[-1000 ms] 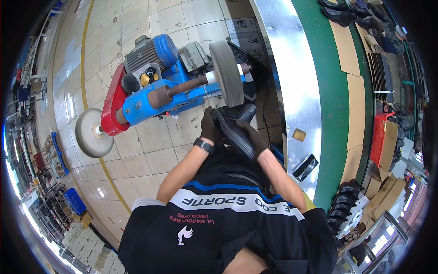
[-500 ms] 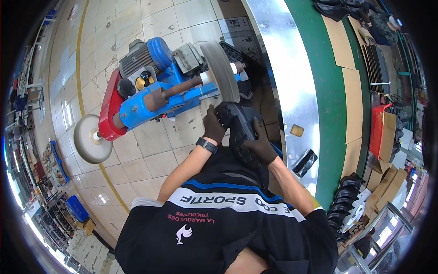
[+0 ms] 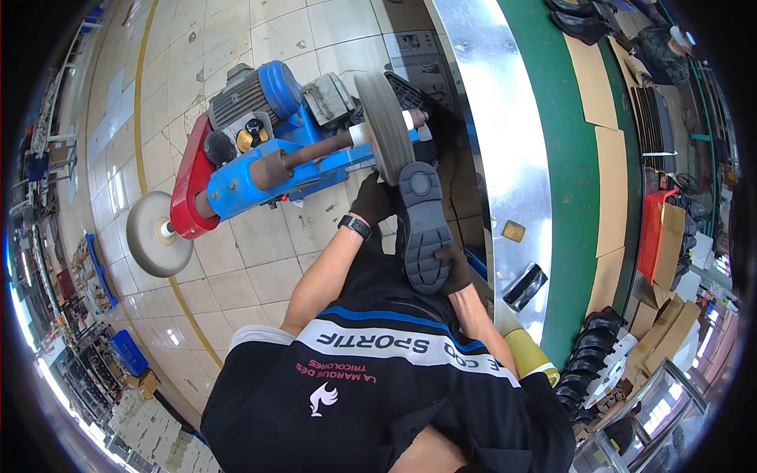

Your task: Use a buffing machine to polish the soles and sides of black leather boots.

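Note:
A black shoe (image 3: 426, 229) is held lengthwise between my two gloved hands, its ridged sole turned up to view. My right hand (image 3: 454, 270) grips the shoe's near end, thumb over the edge of the sole. On the left side, close to the wheel, my left hand (image 3: 374, 200) closes round the shoe's upper; its fingertips are partly hidden. The shoe's far end is against or just beside the lower rim of a grey buffing wheel (image 3: 384, 126); whether they touch I cannot tell. This wheel sits on the shaft of a blue polishing machine (image 3: 236, 188).
A second, pale wheel (image 3: 160, 234) is at the machine's left end, by a red belt guard (image 3: 189, 177). To my right runs a metal-edged bench (image 3: 512, 158) with a small tan block (image 3: 513, 230) and a black packet (image 3: 526, 287). Several black shoes (image 3: 593, 355) lie beyond.
The shoe has been turned so its sole faces up. My right hand has shifted toward the near end, and my left hand stays close to the wheel.

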Tool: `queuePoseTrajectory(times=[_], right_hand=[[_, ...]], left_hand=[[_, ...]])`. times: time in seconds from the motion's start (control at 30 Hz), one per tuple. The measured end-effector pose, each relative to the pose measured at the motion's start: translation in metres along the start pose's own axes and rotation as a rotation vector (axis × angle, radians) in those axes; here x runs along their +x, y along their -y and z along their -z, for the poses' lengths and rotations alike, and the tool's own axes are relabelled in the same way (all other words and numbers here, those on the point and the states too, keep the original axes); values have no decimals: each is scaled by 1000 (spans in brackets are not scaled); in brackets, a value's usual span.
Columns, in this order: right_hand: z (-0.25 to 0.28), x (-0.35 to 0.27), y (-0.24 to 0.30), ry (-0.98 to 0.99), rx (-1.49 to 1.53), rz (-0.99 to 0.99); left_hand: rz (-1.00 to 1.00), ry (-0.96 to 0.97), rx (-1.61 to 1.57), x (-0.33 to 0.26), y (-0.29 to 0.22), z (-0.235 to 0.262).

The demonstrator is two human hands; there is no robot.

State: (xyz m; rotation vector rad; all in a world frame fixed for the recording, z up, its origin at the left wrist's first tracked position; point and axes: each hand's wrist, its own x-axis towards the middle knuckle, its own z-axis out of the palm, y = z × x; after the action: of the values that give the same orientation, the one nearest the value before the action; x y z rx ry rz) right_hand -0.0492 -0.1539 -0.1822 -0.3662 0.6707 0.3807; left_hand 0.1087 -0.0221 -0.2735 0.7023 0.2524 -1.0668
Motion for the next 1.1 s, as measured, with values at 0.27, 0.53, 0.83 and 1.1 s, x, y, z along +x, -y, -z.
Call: queuePoseTrajectory(times=[0.27,0.53,0.83,1.1], right_hand=[[-30,38,-7,198,324,127],[-36,25,-15,340,777,19],[-16,51,-6,248,918,3],[-24,22,-4,381,729,-18]], left_hand=[[-434,96,963,4,5,32],[-345,265,1563,-23,-30,22],[-559,103,2087,-7,-14,17],[-654,83,1849,-14,-11,10]])
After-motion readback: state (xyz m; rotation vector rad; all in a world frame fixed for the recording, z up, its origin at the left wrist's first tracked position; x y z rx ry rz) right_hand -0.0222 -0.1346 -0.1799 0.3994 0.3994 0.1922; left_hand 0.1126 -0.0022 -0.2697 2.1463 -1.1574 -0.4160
